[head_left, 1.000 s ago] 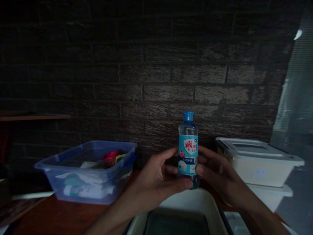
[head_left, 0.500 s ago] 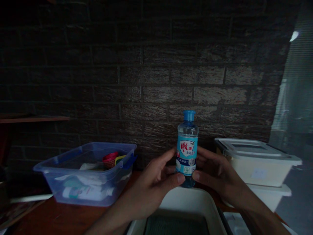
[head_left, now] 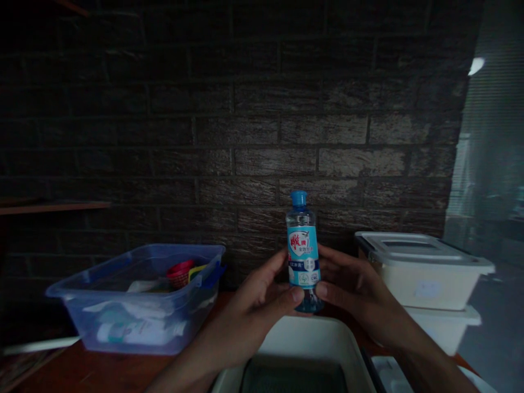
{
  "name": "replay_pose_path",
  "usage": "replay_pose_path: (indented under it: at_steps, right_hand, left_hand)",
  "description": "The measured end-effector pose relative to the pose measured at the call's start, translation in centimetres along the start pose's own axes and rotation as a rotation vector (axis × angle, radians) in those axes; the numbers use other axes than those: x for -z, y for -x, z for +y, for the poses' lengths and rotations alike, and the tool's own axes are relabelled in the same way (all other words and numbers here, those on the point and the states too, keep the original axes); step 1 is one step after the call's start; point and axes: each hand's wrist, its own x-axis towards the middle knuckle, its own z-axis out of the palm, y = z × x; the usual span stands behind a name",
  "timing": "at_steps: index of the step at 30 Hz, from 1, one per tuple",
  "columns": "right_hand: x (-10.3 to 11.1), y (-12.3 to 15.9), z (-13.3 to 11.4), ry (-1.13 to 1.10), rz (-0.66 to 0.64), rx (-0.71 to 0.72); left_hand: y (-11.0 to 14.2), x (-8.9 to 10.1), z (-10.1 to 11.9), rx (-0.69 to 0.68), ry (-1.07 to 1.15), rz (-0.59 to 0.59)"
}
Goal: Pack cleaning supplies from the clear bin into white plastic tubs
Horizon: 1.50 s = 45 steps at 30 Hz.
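Observation:
Between my two hands a clear dish soap bottle (head_left: 303, 254) with a blue cap and a light blue label is held up, leaning slightly to the left. My left hand (head_left: 262, 300) grips its left side, thumb at the lower front. On the right side my right hand (head_left: 354, 289) holds it the same way, its thumb near the base. The other fingers are partly hidden behind the bottle. Just below stands a white tub (head_left: 301, 330) with something dark green in it.
A translucent blue bin (head_left: 139, 295) at left holds a red basket (head_left: 180, 273) and a white bottle (head_left: 139, 332). Two lidded white boxes (head_left: 428, 284) are stacked at right. A dark brick wall (head_left: 254, 125) rises behind the brown table (head_left: 114, 368).
The bottle has turned a little and now tilts to the left. Both hands keep their hold on it. The whole view has shifted slightly.

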Motion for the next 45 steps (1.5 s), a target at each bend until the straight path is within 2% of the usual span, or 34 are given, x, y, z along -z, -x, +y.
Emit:
replay_pose_path:
  at_steps: [5, 12, 22, 26, 31, 37, 42, 45]
  right_hand:
    - [-0.1, 0.0, -0.1, 0.023, -0.004, 0.024]
    - [-0.5, 0.2, 0.2, -0.014, -0.069, -0.011]
    - [-0.7, 0.2, 0.1, -0.049, -0.126, -0.045]
    - [-0.6, 0.2, 0.2, -0.045, -0.134, -0.046]
    - [-0.2, 0.2, 0.3, -0.001, -0.131, -0.010]
    - [0.1, 0.1, 0.0, -0.011, -0.205, -0.019]
    - [-0.3, 0.0, 0.0, -0.014, -0.164, -0.012]
    - [-0.5, -0.1, 0.4, 0.032, -0.107, 0.007]
  left_hand:
    - [-0.2, -0.1, 0.3, -0.054, -0.036, -0.003]
    - [-0.5, -0.4, 0.3, -0.078, -0.283, 0.200]
    - [0.2, -1.0, 0.4, -0.069, -0.461, 0.274]
    - [0.1, -0.8, -0.2, -0.093, -0.447, 0.261]
    - [-0.2, -0.7, 0.1, -0.070, -0.409, 0.207]
    - [-0.6, -0.5, 0.5, -0.080, -0.310, 0.128]
    - [-0.5, -0.6, 0.2, -0.113, -0.157, 0.018]
    - [-0.4, -0.2, -0.1, -0.119, -0.198, 0.029]
